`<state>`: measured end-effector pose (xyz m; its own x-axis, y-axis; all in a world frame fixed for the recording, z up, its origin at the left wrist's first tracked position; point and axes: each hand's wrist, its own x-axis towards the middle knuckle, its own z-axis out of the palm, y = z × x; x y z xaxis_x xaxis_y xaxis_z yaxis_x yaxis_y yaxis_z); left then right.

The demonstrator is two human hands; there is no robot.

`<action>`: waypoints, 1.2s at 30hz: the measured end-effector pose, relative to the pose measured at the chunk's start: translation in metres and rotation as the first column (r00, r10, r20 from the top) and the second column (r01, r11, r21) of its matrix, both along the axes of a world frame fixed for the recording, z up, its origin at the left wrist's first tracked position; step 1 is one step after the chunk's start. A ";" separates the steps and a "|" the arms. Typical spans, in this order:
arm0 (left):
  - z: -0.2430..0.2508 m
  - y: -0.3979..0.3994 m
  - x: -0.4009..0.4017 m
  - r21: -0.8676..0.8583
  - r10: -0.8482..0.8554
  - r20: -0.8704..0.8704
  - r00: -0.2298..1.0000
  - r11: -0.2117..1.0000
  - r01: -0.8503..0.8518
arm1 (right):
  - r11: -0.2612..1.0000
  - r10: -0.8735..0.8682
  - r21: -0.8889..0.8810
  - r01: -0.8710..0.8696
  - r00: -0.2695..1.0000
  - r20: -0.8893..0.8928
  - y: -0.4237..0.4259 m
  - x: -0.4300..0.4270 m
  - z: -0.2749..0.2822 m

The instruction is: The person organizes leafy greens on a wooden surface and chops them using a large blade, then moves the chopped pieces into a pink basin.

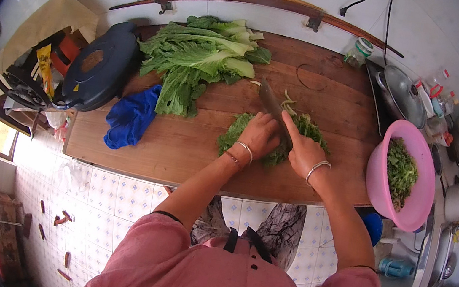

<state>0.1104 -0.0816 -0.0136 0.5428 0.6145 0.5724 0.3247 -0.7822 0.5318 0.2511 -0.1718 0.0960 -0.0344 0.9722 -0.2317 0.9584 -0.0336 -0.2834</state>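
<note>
My right hand (304, 151) grips a broad-bladed kitchen cleaver (271, 98), its index finger laid along the blade's spine. The blade points away from me, and its handle is hidden in my fist. Left of the blade, my left hand (261, 134) presses down with curled fingers on a bunch of leafy greens (233, 129). Cut greens (313, 132) lie to the right of the cleaver. Pale stem pieces (288, 102) rest beyond them on the wooden table (192, 149). Whole leaves of greens (207, 54) are heaped at the back left.
A pink plastic basin (376, 171) of chopped greens stands at the right edge. A blue cloth (130, 119) and a dark electric appliance (100, 64) occupy the left. At the back right are a lidded jar (358, 53) and a glass-lidded pan (402, 96).
</note>
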 end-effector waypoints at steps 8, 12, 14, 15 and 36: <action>0.036 -0.057 0.010 0.088 0.276 -0.586 0.762 0.956 -0.279 | 0.999 -0.024 0.036 0.025 0.999 -0.034 -0.003 0.005 -0.010; 0.019 -0.061 0.006 0.159 0.348 -0.493 0.797 0.937 -0.311 | 0.997 -0.017 0.075 0.023 0.997 -0.074 -0.001 0.005 -0.010; 0.015 -0.053 0.007 0.129 0.338 -0.432 0.836 0.941 -0.314 | 0.995 -0.008 0.102 0.018 0.996 -0.093 -0.002 0.010 -0.013; 0.009 -0.049 0.009 0.129 0.335 -0.432 0.837 0.942 -0.310 | 0.996 -0.017 0.084 0.026 0.994 -0.105 -0.002 0.013 -0.013; 0.041 0.044 -0.037 -0.545 0.088 -0.048 0.995 0.832 -0.100 | 0.994 -0.096 0.033 0.104 0.976 -0.198 0.000 0.025 -0.011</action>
